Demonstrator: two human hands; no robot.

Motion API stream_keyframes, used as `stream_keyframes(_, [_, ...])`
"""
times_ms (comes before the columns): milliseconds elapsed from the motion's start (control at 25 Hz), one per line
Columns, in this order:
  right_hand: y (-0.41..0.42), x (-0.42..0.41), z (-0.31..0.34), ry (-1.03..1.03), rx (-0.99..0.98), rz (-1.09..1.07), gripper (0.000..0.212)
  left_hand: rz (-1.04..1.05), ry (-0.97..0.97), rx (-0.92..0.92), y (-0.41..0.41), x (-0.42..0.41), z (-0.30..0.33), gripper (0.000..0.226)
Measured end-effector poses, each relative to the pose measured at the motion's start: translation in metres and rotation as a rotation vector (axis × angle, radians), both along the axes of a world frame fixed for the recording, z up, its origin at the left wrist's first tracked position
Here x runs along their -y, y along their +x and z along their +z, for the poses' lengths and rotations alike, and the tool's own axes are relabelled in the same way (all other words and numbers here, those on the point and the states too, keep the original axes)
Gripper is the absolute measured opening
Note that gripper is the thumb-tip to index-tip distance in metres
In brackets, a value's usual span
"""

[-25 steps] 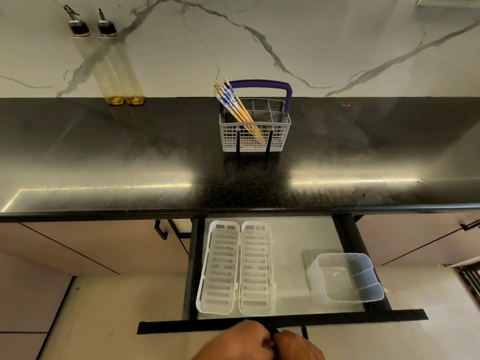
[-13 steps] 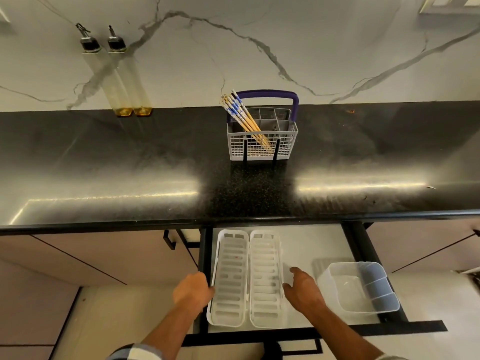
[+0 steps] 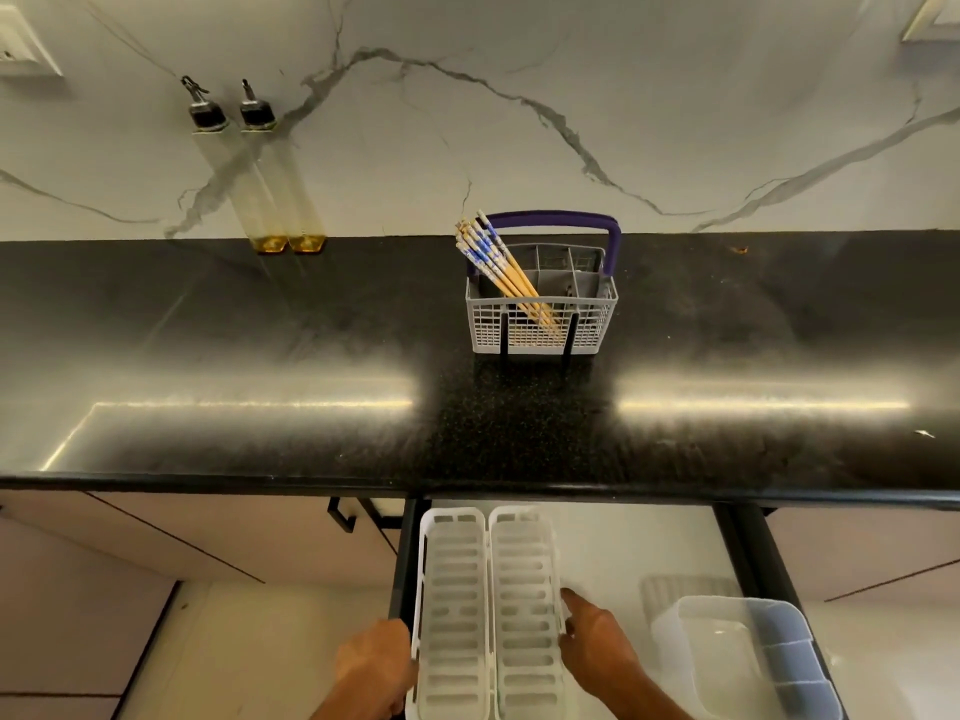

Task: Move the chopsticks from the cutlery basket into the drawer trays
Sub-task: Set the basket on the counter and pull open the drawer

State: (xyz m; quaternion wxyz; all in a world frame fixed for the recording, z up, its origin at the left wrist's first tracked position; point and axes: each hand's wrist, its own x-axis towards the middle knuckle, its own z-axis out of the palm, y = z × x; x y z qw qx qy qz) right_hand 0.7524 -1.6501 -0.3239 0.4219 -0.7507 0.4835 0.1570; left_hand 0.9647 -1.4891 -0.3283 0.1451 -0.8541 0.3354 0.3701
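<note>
Several wooden chopsticks [image 3: 498, 262] with blue-patterned tops lean left in a grey cutlery basket [image 3: 543, 324] with a purple handle, standing on the black counter. Below, an open drawer holds two long white slotted trays [image 3: 485, 610] side by side, both empty. My left hand [image 3: 376, 667] grips the outer left edge of the left tray. My right hand [image 3: 597, 646] rests against the outer right edge of the right tray, fingers spread, one finger pointing forward.
A clear plastic divided container [image 3: 748, 662] sits at the drawer's right. Two tall oil bottles [image 3: 260, 189] stand against the marble wall at the back left. The black counter edge [image 3: 467, 488] overhangs the drawer's rear.
Both hands left the drawer's front edge and went to the two sides of the white trays. The camera has tilted and moved closer.
</note>
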Motion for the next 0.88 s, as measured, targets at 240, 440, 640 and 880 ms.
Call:
stream_keyframes(240, [0.009, 0.02, 0.043, -0.021, -0.111, 0.178, 0.052, 0.041, -0.05, -0.176, 0.026, 0.03, 0.06, 0.031])
stream_keyframes(440, [0.063, 0.075, 0.151, -0.169, 0.197, 0.256, 0.034, 0.272, -0.676, -0.356, 0.071, 0.103, 0.158, 0.019])
stream_keyframes(640, [0.138, 0.152, 0.218, -0.361, 0.493, 0.012, 0.018, 0.584, -1.084, -0.51, 0.112, 0.194, 0.212, 0.016])
stream_keyframes(880, [0.203, 0.222, 0.239, -0.596, 0.429, 0.016, 0.027, 0.685, -1.209, -0.544, 0.127, 0.266, 0.214, 0.015])
